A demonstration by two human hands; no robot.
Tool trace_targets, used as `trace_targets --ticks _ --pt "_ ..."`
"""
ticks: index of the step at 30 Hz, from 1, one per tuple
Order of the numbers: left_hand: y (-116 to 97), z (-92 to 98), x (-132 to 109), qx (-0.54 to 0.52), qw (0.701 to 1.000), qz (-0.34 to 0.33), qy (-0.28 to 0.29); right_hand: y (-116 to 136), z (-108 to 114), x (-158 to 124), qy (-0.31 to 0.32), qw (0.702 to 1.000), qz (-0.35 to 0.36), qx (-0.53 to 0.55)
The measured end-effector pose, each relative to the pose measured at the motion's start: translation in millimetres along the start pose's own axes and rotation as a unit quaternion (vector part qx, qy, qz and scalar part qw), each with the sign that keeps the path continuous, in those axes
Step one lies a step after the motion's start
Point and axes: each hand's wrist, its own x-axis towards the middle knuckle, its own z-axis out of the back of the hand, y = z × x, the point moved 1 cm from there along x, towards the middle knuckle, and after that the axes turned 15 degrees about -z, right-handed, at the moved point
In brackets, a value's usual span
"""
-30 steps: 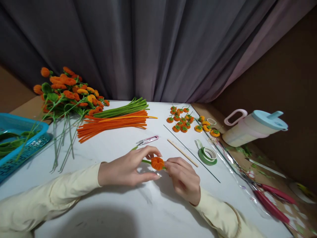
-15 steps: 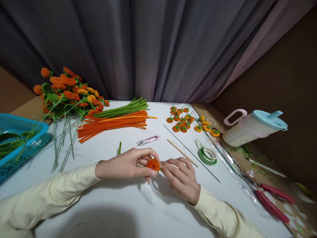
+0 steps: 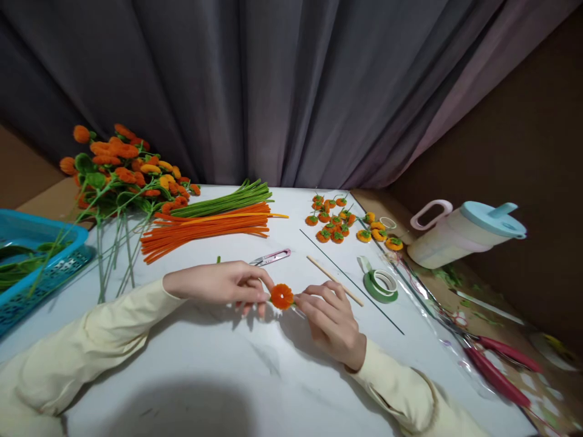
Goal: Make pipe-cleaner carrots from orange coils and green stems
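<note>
I hold the orange coil just off the table, a little nearer me than the pink snips, with its flat round face turned up toward my eyes so that I can see its fuzzy turns. My left hand lies low on the near left side of the snips, palm down. Its thumb and forefinger are pinched together at the coil's left edge, and the other fingers are curled under and resting toward the table, which I judge steadies the piece. A short green tip pokes out behind that hand, left of the snips; whether it is the coil's own stem I cannot tell. My right hand comes in from the near right of the snips, its fingertips drawn close and nipping the coil's right edge, the rest of the fingers loosely bent. A wooden stick and a green tape roll lie to the right of the snips, and the orange pipe cleaners lie beyond the snips to the left.
</note>
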Motion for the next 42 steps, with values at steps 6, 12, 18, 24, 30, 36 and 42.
trace_targets --ticks 6,12,18,24,30,36,42 --pt "-2.5 8.1 -0.3 0.152 0.988 0.003 -0.011 -5.2 -1.5 3.6 0.024 0.985 -0.125 0.119" --pt "3.3 8.5 1.0 0.099 0.995 0.013 -0.03 -10.2 -0.8 3.3 0.032 0.972 -0.173 0.156" --pt "8.5 -3.5 11.1 -0.062 0.994 -0.001 -0.093 -8.8 -3.1 2.1 0.044 0.976 -0.151 0.151" --pt "24.7 -16.0 16.6 -0.169 0.983 0.018 -0.071 -4.5 -6.1 2.1 0.075 0.988 -0.082 0.111" --pt "24.7 -16.5 13.9 -0.112 0.992 0.012 -0.053 -2.3 -6.7 3.0 0.066 0.996 -0.038 0.048" --pt "16.6 -13.3 12.4 -0.059 0.997 0.013 -0.051 -3.9 -5.7 3.3 0.056 0.996 -0.055 0.036" --pt "12.9 -12.1 13.2 -0.071 0.995 0.004 -0.065 -5.6 -6.5 1.3 0.037 0.997 -0.063 0.025"
